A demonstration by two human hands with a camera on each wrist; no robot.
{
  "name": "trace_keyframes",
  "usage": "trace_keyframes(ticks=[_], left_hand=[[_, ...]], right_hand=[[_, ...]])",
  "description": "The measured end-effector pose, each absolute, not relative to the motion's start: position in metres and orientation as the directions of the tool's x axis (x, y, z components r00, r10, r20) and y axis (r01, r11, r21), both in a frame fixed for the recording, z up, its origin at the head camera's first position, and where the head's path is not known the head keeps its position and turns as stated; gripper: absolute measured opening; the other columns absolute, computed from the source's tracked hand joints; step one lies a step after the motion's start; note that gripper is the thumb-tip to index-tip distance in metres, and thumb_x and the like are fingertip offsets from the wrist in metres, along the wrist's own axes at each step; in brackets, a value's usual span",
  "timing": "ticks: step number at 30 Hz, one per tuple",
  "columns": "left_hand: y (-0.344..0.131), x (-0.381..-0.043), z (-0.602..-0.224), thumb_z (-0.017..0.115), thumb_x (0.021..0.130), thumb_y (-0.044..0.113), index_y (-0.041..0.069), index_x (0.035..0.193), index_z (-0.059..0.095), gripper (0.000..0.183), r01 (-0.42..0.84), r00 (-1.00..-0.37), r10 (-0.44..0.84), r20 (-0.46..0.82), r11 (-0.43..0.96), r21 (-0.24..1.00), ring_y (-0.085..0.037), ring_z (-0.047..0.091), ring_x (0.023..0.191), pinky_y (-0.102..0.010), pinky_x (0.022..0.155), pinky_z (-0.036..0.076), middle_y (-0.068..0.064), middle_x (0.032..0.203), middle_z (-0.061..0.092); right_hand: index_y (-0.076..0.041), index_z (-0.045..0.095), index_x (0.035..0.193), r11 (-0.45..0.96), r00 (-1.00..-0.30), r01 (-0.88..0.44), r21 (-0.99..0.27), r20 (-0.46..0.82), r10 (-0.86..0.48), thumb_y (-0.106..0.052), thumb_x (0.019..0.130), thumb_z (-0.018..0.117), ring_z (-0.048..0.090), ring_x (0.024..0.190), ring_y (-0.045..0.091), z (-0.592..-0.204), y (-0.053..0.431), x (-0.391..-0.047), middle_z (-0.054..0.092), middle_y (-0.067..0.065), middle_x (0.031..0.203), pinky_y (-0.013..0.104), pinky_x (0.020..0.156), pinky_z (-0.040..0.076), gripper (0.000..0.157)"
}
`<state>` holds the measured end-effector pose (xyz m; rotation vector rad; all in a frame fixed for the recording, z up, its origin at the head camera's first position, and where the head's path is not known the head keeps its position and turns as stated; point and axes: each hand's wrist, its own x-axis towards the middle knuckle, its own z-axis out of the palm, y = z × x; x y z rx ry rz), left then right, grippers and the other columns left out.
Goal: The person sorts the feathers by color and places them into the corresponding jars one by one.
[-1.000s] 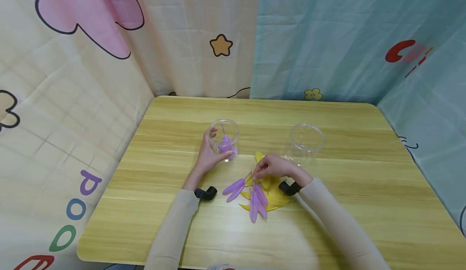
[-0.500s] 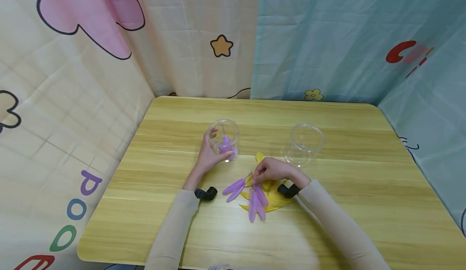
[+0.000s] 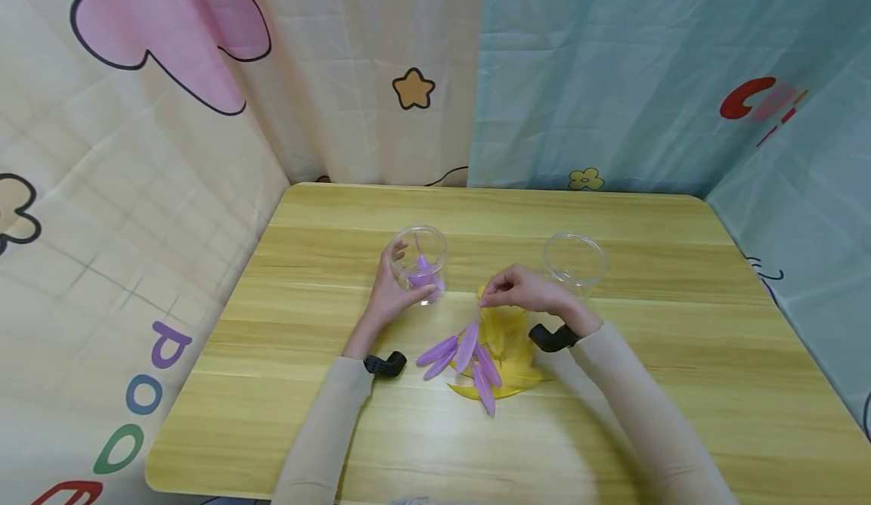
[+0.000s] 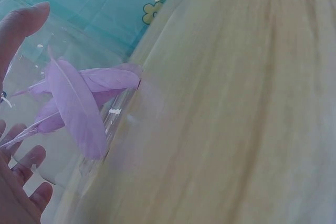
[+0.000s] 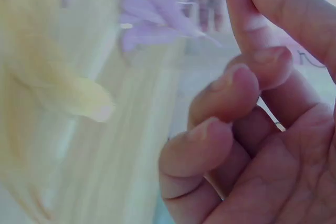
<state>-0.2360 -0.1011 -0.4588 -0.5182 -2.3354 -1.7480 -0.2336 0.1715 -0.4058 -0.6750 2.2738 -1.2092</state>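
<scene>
My left hand (image 3: 391,284) grips a clear plastic cup (image 3: 437,264), thumb in front and fingers round the far side. Several purple feathers (image 4: 76,106) stand and lie inside that cup, as the left wrist view shows. Between thumb and index finger, my right hand (image 3: 520,291) pinches the thin quill of a purple feather (image 3: 467,346), whose broad end hangs down over the pile. In the right wrist view the other fingers of this hand (image 5: 252,98) are curled loosely. Beneath lie more purple feathers (image 3: 485,385), fanned out on top of yellow feathers (image 3: 520,354).
A second clear plastic cup (image 3: 574,259) stands behind the right hand, its lower part partly hidden by the wrist. The wooden table (image 3: 714,323) runs back to patterned curtains (image 3: 374,36) on three sides.
My right hand has risen and moved slightly right and away from me, lifting one purple feather from the fan by its quill. The left hand and its cup have stayed put.
</scene>
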Motion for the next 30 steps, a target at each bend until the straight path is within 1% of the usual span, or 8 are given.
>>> trace_keyframes(ticks=[4, 9, 13, 17, 20, 24, 27, 30], left_hand=[[-0.101, -0.237, -0.459, 0.085, 0.069, 0.01, -0.002, 0.146, 0.02, 0.101, 0.384, -0.921, 0.167, 0.351, 0.248, 0.89, -0.044, 0.031, 0.128, -0.057, 0.102, 0.029, -0.027, 0.141, 0.032], [-0.101, -0.236, -0.458, 0.084, 0.07, 0.01, -0.001, 0.147, 0.019, 0.102, 0.38, -0.923, 0.171, 0.345, 0.257, 0.889, -0.044, 0.031, 0.128, -0.057, 0.102, 0.03, -0.027, 0.141, 0.032], [-0.101, -0.235, -0.457, 0.085, 0.069, 0.009, -0.002, 0.146, 0.019, 0.102, 0.378, -0.924, 0.17, 0.343, 0.252, 0.891, -0.045, 0.031, 0.128, -0.058, 0.101, 0.031, -0.027, 0.141, 0.032], [-0.102, -0.234, -0.459, 0.084, 0.068, 0.008, -0.002, 0.146, 0.019, 0.102, 0.367, -0.927, 0.171, 0.332, 0.243, 0.898, -0.045, 0.03, 0.128, -0.058, 0.101, 0.03, -0.026, 0.142, 0.031], [-0.102, -0.234, -0.46, 0.084, 0.07, 0.009, 0.0, 0.147, 0.018, 0.102, 0.36, -0.93, 0.172, 0.326, 0.245, 0.9, -0.045, 0.03, 0.129, -0.057, 0.102, 0.031, -0.026, 0.142, 0.031], [-0.101, -0.233, -0.459, 0.084, 0.071, 0.009, 0.001, 0.147, 0.018, 0.101, 0.361, -0.93, 0.17, 0.327, 0.243, 0.9, -0.044, 0.03, 0.129, -0.056, 0.102, 0.031, -0.026, 0.142, 0.031], [-0.102, -0.234, -0.459, 0.083, 0.071, 0.009, 0.002, 0.147, 0.017, 0.101, 0.358, -0.93, 0.173, 0.323, 0.244, 0.901, -0.043, 0.029, 0.13, -0.056, 0.102, 0.031, -0.024, 0.142, 0.031], [-0.102, -0.239, -0.466, 0.084, 0.071, 0.01, 0.004, 0.148, 0.017, 0.102, 0.356, -0.932, 0.167, 0.322, 0.246, 0.901, -0.042, 0.029, 0.13, -0.056, 0.102, 0.031, -0.023, 0.143, 0.031]], right_hand=[[-0.008, 0.072, 0.088, 0.488, -0.82, -0.194, -0.851, -0.132, -0.557, -0.025, 0.089, 0.068, 0.044, 0.071, 0.016, -0.389, 0.171, -0.237, 0.066, 0.006, 0.084, 0.029, 0.062, 0.037, 0.018], [-0.006, 0.072, 0.09, 0.453, -0.877, -0.206, -0.867, -0.042, -0.48, -0.025, 0.09, 0.067, 0.048, 0.071, 0.018, -0.37, 0.167, -0.243, 0.066, 0.004, 0.086, 0.029, 0.064, 0.041, 0.02], [-0.006, 0.071, 0.091, 0.437, -0.922, -0.212, -0.874, 0.031, -0.385, -0.031, 0.089, 0.068, 0.043, 0.067, 0.018, -0.355, 0.161, -0.248, 0.062, 0.006, 0.082, 0.029, 0.059, 0.036, 0.025], [-0.009, 0.071, 0.091, 0.459, -0.946, -0.245, -0.854, 0.107, -0.305, -0.039, 0.087, 0.068, 0.041, 0.064, 0.019, -0.345, 0.151, -0.252, 0.058, 0.007, 0.076, 0.03, 0.056, 0.034, 0.03], [-0.008, 0.071, 0.09, 0.486, -0.941, -0.315, -0.815, 0.203, -0.269, -0.035, 0.087, 0.069, 0.041, 0.061, 0.02, -0.34, 0.142, -0.255, 0.054, 0.007, 0.071, 0.031, 0.055, 0.034, 0.028], [-0.007, 0.072, 0.086, 0.562, -0.905, -0.425, -0.709, 0.338, -0.257, -0.028, 0.088, 0.07, 0.038, 0.058, 0.02, -0.337, 0.129, -0.259, 0.045, 0.006, 0.065, 0.031, 0.055, 0.031, 0.022], [-0.008, 0.073, 0.085, 0.628, -0.878, -0.475, -0.616, 0.384, -0.286, -0.028, 0.087, 0.07, 0.039, 0.058, 0.019, -0.335, 0.121, -0.26, 0.044, 0.004, 0.063, 0.031, 0.055, 0.03, 0.02], [-0.01, 0.074, 0.085, 0.664, -0.856, -0.51, -0.546, 0.394, -0.334, -0.029, 0.087, 0.07, 0.041, 0.058, 0.018, -0.334, 0.112, -0.262, 0.047, 0.002, 0.063, 0.031, 0.055, 0.032, 0.019]])
